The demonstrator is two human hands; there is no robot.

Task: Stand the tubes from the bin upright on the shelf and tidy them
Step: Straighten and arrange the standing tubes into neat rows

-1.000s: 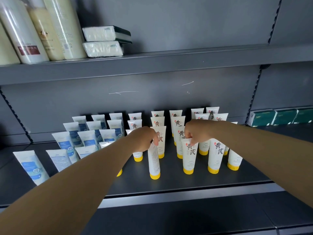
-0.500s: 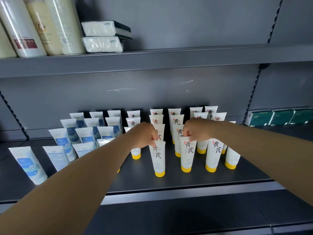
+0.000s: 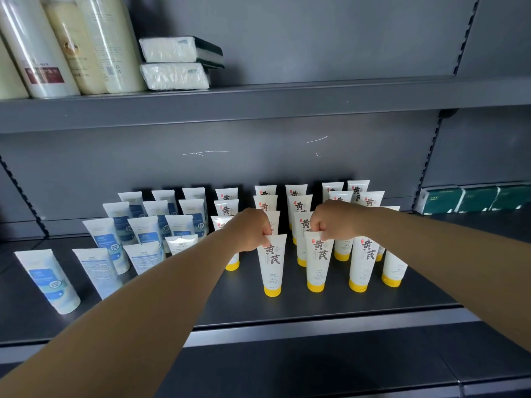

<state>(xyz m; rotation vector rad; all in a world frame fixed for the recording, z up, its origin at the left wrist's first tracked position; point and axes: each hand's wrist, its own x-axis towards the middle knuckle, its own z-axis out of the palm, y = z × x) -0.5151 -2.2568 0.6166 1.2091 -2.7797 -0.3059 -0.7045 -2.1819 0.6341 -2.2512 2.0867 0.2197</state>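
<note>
The left hand [image 3: 249, 228] is pinching the crimped top edge of a yellow-capped white tube [image 3: 271, 264] that is standing cap-down at the front of the dark grey shelf [image 3: 316, 314], fingers curled tight onto the crimp. The right hand [image 3: 334, 219] is doing the same to the neighbouring yellow-capped tube [image 3: 317, 261] just beside it, its fingertips curled round that tube's upper edge. Both tubes are standing upright, slightly apart from each other, with a third front tube [image 3: 362, 264] standing just to the right of them. More tubes of the same kind [image 3: 298, 206] are standing in rows behind the hands, reaching back to the rear panel. To the left, blue-labelled white tubes [image 3: 143, 225] are standing in their own rows, and two of them [image 3: 48, 280] are leaning nearer the front edge. On the upper shelf [image 3: 287, 101] tall wrapped rolls [image 3: 66, 44] are standing beside two stacked tissue packs [image 3: 175, 63]. Dark green boxes [image 3: 474, 198] are sitting at the far right.
</note>
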